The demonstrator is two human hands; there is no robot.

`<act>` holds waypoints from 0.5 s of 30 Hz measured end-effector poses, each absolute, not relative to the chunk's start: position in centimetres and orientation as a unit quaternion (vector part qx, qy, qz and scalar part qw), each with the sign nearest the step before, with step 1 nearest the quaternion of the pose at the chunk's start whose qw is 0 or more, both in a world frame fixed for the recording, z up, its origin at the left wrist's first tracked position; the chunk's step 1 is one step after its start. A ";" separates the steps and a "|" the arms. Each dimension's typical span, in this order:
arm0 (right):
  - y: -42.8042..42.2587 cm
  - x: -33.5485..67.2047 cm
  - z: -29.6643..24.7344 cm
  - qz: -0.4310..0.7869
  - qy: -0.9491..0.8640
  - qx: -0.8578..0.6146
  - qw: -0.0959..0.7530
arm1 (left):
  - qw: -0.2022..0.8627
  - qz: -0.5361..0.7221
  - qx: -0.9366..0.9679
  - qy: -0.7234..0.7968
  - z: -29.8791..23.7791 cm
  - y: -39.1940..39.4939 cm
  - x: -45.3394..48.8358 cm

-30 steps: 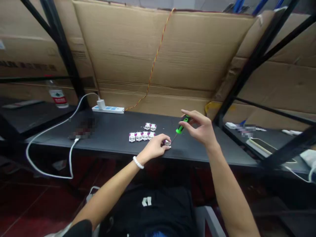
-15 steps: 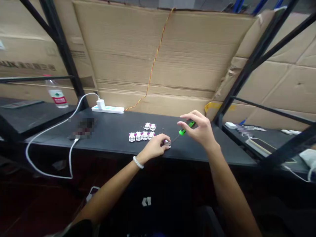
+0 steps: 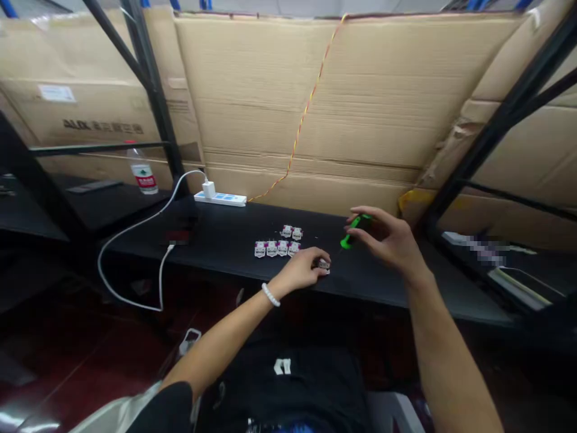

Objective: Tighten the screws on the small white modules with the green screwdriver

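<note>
My left hand, with a white beaded bracelet on its wrist, pinches a small white and purple plastic part low over the front of the black table. My right hand holds a green-handled screwdriver between thumb and fingers. Its thin shaft slants down to the left, toward the pinched part. Blur hides whether the tip touches it. Left of and behind my left hand stands a row of similar white and purple parts. Two more such parts sit behind that row.
A white power strip with a plugged-in charger lies at the back left. Its white cable loops over the table's front edge to a dark device. Black metal posts flank the table, and a cardboard wall closes the back.
The view has turned left, so everything appears farther right. My right fingers have shifted around the screwdriver handle. My left hand keeps its pinch on the small part.
</note>
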State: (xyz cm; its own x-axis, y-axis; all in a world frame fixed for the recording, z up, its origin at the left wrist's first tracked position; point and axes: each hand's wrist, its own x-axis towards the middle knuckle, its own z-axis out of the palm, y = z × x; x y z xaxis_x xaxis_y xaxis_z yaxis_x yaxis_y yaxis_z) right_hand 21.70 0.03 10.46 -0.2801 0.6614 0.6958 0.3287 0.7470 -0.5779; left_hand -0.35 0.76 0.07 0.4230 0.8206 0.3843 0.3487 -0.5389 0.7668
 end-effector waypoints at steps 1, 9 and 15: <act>0.1 21.6 10.6 0.150 -0.783 -0.323 0.510 | 0.308 0.388 0.786 0.369 0.1 0.8 -0.4; 0.1 20.5 10.9 -0.016 -0.779 -0.336 0.530 | 0.325 0.388 0.782 0.363 -0.1 1.0 -0.4; 0.0 19.7 10.3 -0.068 -0.763 -0.327 0.554 | 0.281 0.373 0.809 0.358 0.2 0.5 -0.4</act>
State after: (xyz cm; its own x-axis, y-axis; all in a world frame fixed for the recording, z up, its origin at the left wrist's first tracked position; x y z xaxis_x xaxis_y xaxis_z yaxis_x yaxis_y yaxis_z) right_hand 19.69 0.02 10.33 -0.1731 0.4238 0.8890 0.5740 0.7770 -0.2587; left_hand -0.39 0.51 0.24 0.4655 0.7885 0.4020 0.3701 -0.5860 0.7208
